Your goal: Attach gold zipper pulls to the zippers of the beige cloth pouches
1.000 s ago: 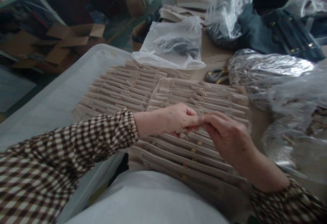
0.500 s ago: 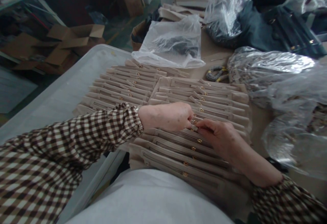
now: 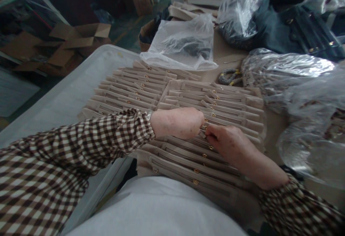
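Note:
Overlapping rows of beige zippered fabric panels (image 3: 226,112) lie in front of me, with gold zipper sliders along them. Over the nearer right-hand rows, my left hand (image 3: 180,122) is closed, its fingertips curled under and mostly hidden. My right hand (image 3: 231,142) meets it from the right, thumb and forefinger pinched together. Between the two sets of fingertips a small beige zipper pull tab (image 3: 202,134) shows, beside a gold slider. Both hands appear to grip this tab. Another column of the same panels (image 3: 129,88) fans out behind my left forearm.
A pale plastic surface (image 3: 88,70) with a raised rim extends at left. Beyond the panels lie a clear plastic bag (image 3: 183,45) and a grey-and-yellow coil (image 3: 229,77). Plastic-wrapped bundles (image 3: 291,67) and dark bags (image 3: 291,31) crowd the right. Open cardboard boxes (image 3: 70,45) stand far left.
My right hand has shifted slightly left and its fingers have curled in tighter at the tab. My left hand has barely moved, and the panels lie as before.

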Demonstrator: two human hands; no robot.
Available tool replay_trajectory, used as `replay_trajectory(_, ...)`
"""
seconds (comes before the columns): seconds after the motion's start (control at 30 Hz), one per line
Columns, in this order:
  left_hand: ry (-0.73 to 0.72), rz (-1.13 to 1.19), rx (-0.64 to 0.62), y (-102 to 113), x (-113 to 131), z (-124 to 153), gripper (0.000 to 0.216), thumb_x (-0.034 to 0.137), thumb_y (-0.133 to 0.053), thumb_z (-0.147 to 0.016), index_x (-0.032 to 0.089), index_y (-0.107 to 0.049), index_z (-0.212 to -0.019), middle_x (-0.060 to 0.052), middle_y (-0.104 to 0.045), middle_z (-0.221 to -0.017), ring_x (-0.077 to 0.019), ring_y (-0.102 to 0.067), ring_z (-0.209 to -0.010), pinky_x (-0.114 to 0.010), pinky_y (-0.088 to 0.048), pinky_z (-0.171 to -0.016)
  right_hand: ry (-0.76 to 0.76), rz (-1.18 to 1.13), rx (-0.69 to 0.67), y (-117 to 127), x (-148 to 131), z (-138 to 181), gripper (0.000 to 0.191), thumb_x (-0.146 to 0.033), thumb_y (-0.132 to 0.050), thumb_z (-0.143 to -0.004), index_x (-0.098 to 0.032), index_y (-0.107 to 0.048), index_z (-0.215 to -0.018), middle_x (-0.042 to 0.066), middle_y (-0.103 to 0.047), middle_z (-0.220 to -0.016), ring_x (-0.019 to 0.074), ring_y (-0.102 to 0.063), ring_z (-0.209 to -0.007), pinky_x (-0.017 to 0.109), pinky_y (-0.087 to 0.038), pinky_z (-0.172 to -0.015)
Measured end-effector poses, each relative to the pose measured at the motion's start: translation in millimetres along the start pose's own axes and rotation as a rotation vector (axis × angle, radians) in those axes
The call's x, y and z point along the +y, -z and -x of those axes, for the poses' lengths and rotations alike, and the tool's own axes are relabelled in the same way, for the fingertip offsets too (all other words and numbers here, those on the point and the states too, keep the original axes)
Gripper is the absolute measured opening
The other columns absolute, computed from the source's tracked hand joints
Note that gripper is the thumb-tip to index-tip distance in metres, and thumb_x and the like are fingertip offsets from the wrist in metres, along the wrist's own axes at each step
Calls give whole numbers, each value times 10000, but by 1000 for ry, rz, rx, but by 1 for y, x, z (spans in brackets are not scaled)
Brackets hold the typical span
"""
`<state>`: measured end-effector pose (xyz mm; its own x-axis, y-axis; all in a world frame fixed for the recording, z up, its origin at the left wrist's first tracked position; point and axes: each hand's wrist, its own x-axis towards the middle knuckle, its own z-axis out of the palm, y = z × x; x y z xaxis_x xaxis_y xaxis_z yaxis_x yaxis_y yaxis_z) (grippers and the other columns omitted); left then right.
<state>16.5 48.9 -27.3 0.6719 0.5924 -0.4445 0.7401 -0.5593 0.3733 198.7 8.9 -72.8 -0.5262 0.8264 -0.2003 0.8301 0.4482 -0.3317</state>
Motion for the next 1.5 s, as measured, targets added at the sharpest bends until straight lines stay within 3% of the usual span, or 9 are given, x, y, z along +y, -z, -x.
replay_trajectory(0.23,3,140,96,-11,-16,3,194,94,-533,-744,136,-639,-587,-10,-547,-544,-105,-433,-505,-258,-320,-530,-3,24,10,-2,1,-2,216,-205,-472,-891,-211,-553,-691,-7,-585,-611,121,-443,-533,287,-235,-545)
replay_trajectory(0.37,33,459,120,-5,-23,9,188,203,-567,-798,143,-614,-627,24,-502,-526,-91,-424,-490,-241,-300,-489,1,-151,83,-1,6,-1,180,-195,-503,-859,-210,-591,-703,-21,-574,-601,114,-446,-540,261,-295,-550)
replay_trajectory(0.57,115,1424,149,-1,-20,12,209,320,-712,-768,169,-575,-819,61,-508,-616,-63,-470,-482,-172,-362,-439,-93,-944,178,3,-5,-4,144,-333,-632,-810,-213,-645,-888,-25,-598,-651,116,-504,-563,239,-396,-520)
replay_trajectory(0.67,78,1638,172,-5,-16,8,222,298,-735,-774,169,-559,-819,55,-523,-626,-59,-504,-496,-158,-407,-451,-105,-1308,131,5,-15,-6,298,-341,-772,-720,-220,-659,-967,-5,-666,-761,124,-587,-645,242,-468,-572)
replay_trajectory(0.8,8,1814,202,-7,-8,3,251,298,-749,-787,170,-533,-801,47,-550,-635,-63,-524,-474,-154,-430,-419,-127,-1628,158,7,-21,-7,244,-292,-835,-704,-227,-710,-903,-2,-715,-838,106,-634,-710,231,-519,-667)
replay_trajectory(0.97,-44,1893,227,-8,2,-3,226,277,-712,-832,170,-519,-782,45,-526,-606,-68,-505,-424,-124,-294,-323,-190,-1856,294,3,-25,-8,180,-278,-857,-686,-227,-732,-806,-29,-711,-734,79,-638,-642,174,-518,-606)
replay_trajectory(1.13,-47,1944,243,-13,8,-9,159,230,-631,-894,176,-519,-795,41,-523,-607,-69,-497,-412,-124,-265,-309,-133,-1858,504,0,-34,-8,170,-257,-852,-695,-249,-732,-816,-51,-718,-733,64,-633,-602,171,-541,-615)
replay_trajectory(1.37,21,1908,191,-9,4,-3,211,269,-715,-830,179,-526,-810,55,-539,-646,-60,-527,-443,-133,-367,-368,-155,-1778,488,24,-5,6,157,-292,-805,-758,-264,-657,-805,-54,-743,-907,114,-702,-779,252,-593,-725)
replay_trajectory(1.5,105,1543,195,-14,3,-2,193,265,-730,-771,171,-561,-772,66,-503,-580,-61,-471,-440,-152,-322,-381,-111,-1400,311,29,13,22,73,-277,-709,-826,-258,-650,-865,-49,-663,-661,97,-595,-513,191,-488,-465)
